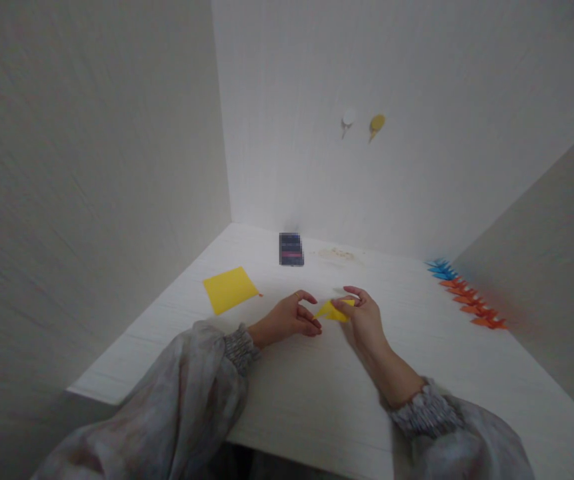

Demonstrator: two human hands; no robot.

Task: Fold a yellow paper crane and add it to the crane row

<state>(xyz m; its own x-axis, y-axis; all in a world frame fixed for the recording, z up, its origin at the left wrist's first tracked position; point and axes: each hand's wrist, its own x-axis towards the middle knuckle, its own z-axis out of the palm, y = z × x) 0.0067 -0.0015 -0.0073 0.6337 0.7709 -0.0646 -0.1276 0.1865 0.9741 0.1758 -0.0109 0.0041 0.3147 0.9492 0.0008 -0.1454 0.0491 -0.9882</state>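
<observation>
So the biggest stuff here is the pale walls, a left wall, a back wall and a right wall, boxing in a white worktop. Next size down are the person's baggy grayish sleeves, left sleeve and right sleeve, both scrunched at the cuffs. Out of those come the hands, both over the middle of the worktop: the right hand is pinching a little folded yellow paper between thumb and fingers, while the left hand has its fingers loosely curled and apart, right at the paper's pointy end. Honestly can't tell if the left one actually grips that tip. Over by the right wall there's a line of folded orange pieces, with some folded blue pieces at the far end. A flat yellow sheet lies off to the left of the hands, and a dark phone-looking thing sits near the back wall, screen all blocky. Beside it is a faint brownish smudge. That folded yellow paper is between the two hands. Smaller again: a yellow hook and a white hook on the back wall, then a tiny orange bit at the sheet's corner.
</observation>
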